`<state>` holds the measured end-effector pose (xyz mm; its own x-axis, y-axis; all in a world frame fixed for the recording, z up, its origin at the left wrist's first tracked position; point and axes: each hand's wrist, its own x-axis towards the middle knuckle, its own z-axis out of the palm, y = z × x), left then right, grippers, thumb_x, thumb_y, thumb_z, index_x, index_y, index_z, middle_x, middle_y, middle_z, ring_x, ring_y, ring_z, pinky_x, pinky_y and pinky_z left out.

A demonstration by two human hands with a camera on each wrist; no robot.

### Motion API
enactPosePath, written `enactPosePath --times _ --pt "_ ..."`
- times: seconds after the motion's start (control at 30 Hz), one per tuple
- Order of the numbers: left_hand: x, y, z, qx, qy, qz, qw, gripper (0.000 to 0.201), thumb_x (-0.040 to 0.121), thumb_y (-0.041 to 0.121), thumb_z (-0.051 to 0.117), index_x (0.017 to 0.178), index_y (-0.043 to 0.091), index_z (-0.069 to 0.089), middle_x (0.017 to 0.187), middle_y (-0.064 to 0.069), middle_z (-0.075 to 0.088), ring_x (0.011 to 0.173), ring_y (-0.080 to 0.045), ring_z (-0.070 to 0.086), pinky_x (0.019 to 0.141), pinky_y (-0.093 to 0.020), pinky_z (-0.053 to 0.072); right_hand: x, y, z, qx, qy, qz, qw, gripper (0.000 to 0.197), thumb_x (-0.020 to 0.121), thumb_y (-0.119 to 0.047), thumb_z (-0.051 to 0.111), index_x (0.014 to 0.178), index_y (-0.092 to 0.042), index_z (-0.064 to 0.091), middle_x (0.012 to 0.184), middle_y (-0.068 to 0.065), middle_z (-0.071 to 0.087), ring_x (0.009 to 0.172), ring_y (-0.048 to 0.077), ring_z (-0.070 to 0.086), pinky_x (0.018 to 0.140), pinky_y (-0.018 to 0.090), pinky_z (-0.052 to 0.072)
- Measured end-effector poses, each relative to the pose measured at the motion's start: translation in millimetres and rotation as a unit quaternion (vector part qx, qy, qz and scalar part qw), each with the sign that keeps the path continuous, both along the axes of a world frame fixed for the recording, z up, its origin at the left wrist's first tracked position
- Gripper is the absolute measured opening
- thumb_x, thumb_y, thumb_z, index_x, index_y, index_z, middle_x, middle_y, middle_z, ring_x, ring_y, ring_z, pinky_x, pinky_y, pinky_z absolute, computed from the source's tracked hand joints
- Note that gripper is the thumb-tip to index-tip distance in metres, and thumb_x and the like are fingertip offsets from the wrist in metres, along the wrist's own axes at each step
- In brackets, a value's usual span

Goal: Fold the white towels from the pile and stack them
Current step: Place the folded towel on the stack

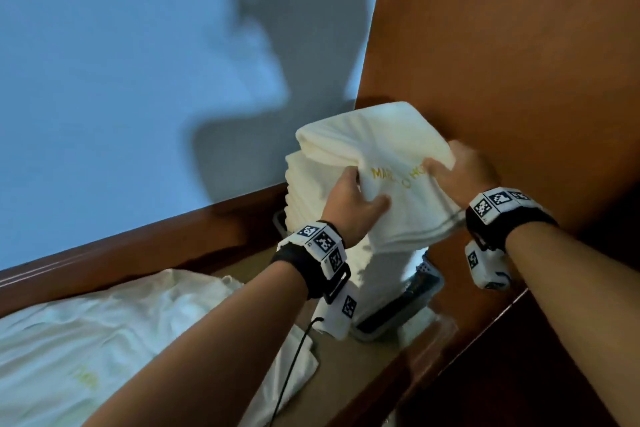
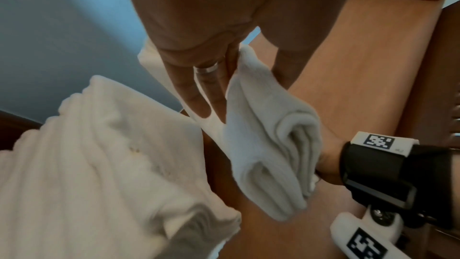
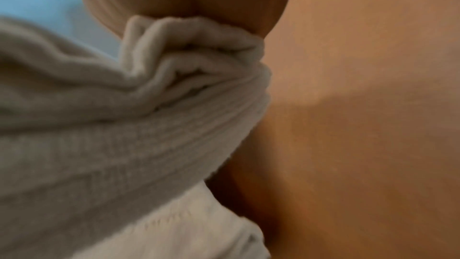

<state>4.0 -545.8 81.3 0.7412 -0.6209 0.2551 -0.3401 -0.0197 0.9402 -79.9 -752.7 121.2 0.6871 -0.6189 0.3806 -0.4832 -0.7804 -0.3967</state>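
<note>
Biggest thing in the head view is the blue-grey wall [image 1: 121, 62] filling everything from 9 to 12 o'clock, with a brown wood panel [image 1: 502, 45] taking the 1 to 3 o'clock side. Down at 7 o'clock there's the pile of unfolded white towels [image 1: 86, 340], crumpled on the surface.

Just right of centre is the stack of folded towels [image 1: 311, 191], pretty tall already, sitting tight against the wood panel in what looks like a grey basket [image 1: 398, 315], though it's mostly hidden.

The folded towel [image 1: 374, 149] with yellow lettering is held over the top of that stack, its long axis running roughly 10 to 4 o'clock. The left hand [image 1: 349, 204] grips its near-left edge, fingers under and thumb on top. The right hand [image 1: 464, 173] grips the near-right end, fingers bunching the cloth, right next to the panel.

So the stack lies straight ahead, at 12 o'clock from both hands, about equally near each. My guess is the next bit is just lowering it square, and the panel leaves the right hand little room.
</note>
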Motion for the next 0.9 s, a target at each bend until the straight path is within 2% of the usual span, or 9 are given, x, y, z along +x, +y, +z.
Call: enactPosePath --times 0.2,0.3,0.37,0.47,0.57,0.67,0.77,0.83,0.9 --pt "32.5 -45.4 -11.6 0.004 0.041 0.082 0.996 0.046 0.082 0.021 0.077 0.12 0.011 0.053 0.116 -0.004 0.063 0.108 -0.023 0.062 0.094 -0.042 0.053 54.5 -55.4 -6.5 0.046 -0.041 0.064 0.996 0.032 0.089 -0.035 0.069 0.106 -0.009 0.063 0.102 0.011 0.067 0.092 0.03 0.061 0.072 0.031 0.039" --pt "34.3 -49.7 -39.6 0.058 0.189 0.084 0.977 0.062 0.068 0.038 0.079 0.117 0.014 0.049 0.118 -0.008 0.064 0.103 -0.028 0.066 0.081 -0.052 0.06 69.6 -75.3 -44.2 0.142 0.082 0.098 0.982 0.042 0.093 -0.034 0.064 0.132 -0.02 0.055 0.123 0.001 0.063 0.107 0.025 0.059 0.086 0.033 0.044" --pt "35.1 -48.1 -59.8 0.08 0.244 0.082 0.963 0.071 0.059 0.042 0.081 0.114 0.01 0.049 0.115 -0.013 0.064 0.098 -0.033 0.068 0.074 -0.056 0.061 69.8 -83.5 -71.7 0.165 0.183 0.092 0.965 0.041 0.097 -0.035 0.056 0.136 -0.022 0.049 0.131 0.004 0.06 0.114 0.029 0.059 0.089 0.034 0.044" --pt "41.3 -46.6 -65.1 0.039 0.287 0.095 0.952 0.062 0.065 0.025 0.084 0.116 0.004 0.056 0.113 -0.019 0.068 0.096 -0.036 0.07 0.07 -0.06 0.06 65.3 -87.4 -82.4 0.169 0.154 0.062 0.972 0.034 0.101 -0.034 0.048 0.131 -0.019 0.049 0.127 0.012 0.06 0.112 0.034 0.059 0.088 0.036 0.043" --pt "45.0 -46.0 -64.1 0.023 0.29 0.114 0.95 0.042 0.081 0.005 0.078 0.117 0.0 0.057 0.11 -0.019 0.07 0.091 -0.034 0.072 0.068 -0.051 0.062 61.1 -93.9 -74.4 0.146 0.064 0.057 0.986 0.027 0.1 -0.033 0.049 0.118 -0.013 0.056 0.117 0.016 0.064 0.104 0.035 0.06 0.086 0.038 0.046" --pt "49.5 -45.3 -70.7 0.039 0.292 0.113 0.949 0.048 0.082 0.012 0.08 0.121 0.002 0.054 0.109 -0.018 0.07 0.081 -0.027 0.071 0.061 -0.04 0.062 54.3 -101.2 -75.7 0.147 0.134 0.05 0.979 0.032 0.097 -0.039 0.054 0.117 -0.014 0.058 0.117 0.014 0.065 0.103 0.034 0.061 0.088 0.039 0.048" --pt "67.4 -40.2 -69.0 0.132 0.161 0.18 0.961 0.076 0.078 0.051 0.077 0.133 0.01 0.045 0.125 -0.015 0.061 0.104 -0.028 0.063 0.089 -0.046 0.056 48.2 -99.7 -85.6 0.073 0.189 0.017 0.979 0.044 0.093 -0.04 0.058 0.13 -0.016 0.052 0.132 0.014 0.054 0.116 0.037 0.052 0.095 0.045 0.046" --pt "84.3 -37.0 -58.6 0.206 -0.019 0.222 0.953 0.078 0.085 0.057 0.067 0.143 0.013 0.039 0.14 -0.012 0.046 0.127 -0.032 0.046 0.107 -0.047 0.041 48.3 -85.8 -86.2 -0.056 0.141 0.017 0.988 0.046 0.09 -0.033 0.06 0.132 -0.018 0.051 0.135 0.01 0.047 0.119 0.036 0.044 0.094 0.046 0.042" --pt "102.3 -39.3 -44.3 0.255 -0.189 0.209 0.925 0.075 0.09 0.059 0.059 0.149 0.019 0.037 0.152 -0.009 0.035 0.139 -0.034 0.033 0.113 -0.048 0.031 53.0 -62.7 -82.4 -0.135 0.11 0.063 0.983 0.043 0.088 -0.037 0.059 0.128 -0.02 0.054 0.131 0.007 0.049 0.116 0.033 0.044 0.092 0.045 0.04"
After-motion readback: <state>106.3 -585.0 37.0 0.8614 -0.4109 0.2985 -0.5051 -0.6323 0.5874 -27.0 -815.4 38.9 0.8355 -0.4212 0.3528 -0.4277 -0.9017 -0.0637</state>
